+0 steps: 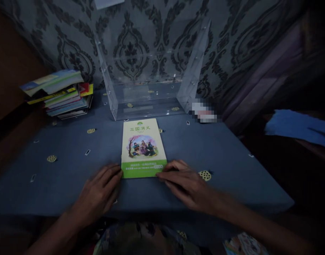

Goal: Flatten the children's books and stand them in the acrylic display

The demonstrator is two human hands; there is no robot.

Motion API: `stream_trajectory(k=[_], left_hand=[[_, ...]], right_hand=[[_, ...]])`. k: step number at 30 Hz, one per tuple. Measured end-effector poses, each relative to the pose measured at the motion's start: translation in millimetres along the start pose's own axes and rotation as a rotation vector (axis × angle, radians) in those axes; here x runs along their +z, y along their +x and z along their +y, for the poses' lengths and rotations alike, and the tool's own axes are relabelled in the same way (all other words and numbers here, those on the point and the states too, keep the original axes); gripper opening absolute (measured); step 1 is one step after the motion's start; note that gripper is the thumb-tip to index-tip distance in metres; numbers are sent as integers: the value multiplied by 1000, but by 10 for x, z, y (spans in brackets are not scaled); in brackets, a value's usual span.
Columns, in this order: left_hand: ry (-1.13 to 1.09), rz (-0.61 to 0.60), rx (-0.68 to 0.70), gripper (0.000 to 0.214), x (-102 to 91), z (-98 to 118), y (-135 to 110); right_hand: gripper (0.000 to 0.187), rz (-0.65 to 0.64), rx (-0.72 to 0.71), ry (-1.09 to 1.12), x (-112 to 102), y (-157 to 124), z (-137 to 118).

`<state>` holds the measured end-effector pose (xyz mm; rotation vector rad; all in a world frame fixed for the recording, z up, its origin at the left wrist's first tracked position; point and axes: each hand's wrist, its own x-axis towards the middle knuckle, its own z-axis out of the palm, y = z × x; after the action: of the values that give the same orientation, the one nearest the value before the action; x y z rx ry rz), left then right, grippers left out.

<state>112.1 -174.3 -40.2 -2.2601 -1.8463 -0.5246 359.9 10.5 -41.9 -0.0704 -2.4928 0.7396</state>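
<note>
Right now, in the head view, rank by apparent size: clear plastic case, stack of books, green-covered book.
1. clear plastic case
2. stack of books and green-covered book: about alike; the book lies nearer the camera, so unranked.

We see one book (143,147), a thin paperback lying closed and flat, front cover up, near the middle of the blue-clothed counter (218,152). Its cover is pale, with green Chinese characters at the top, a coloured drawing of figures under a tree, and a bright green band along the near edge.
</note>
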Motion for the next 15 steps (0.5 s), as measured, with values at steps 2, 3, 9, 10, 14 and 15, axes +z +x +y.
stream_trajectory(k=[2,3,9,10,14,15], left_hand=[[27,-31,-31,24,9,36,54],[41,-36,-32,21,22,44,82],[144,-2,57,19,86,-99,227],[156,-9,68,20,72,-146,242],[167,-52,76,28,-34,-313,326],[148,-72,64,29,-53,-338,366]], right_hand=[[31,39,28,20,-45,-43,18],[31,41,41,49,-60,-50,17],[29,-33,111,210,-75,49,-84],[28,-66,110,220,-71,78,-101],[24,-229,59,257,-40,206,-124],[24,-251,38,276,-31,241,-115]])
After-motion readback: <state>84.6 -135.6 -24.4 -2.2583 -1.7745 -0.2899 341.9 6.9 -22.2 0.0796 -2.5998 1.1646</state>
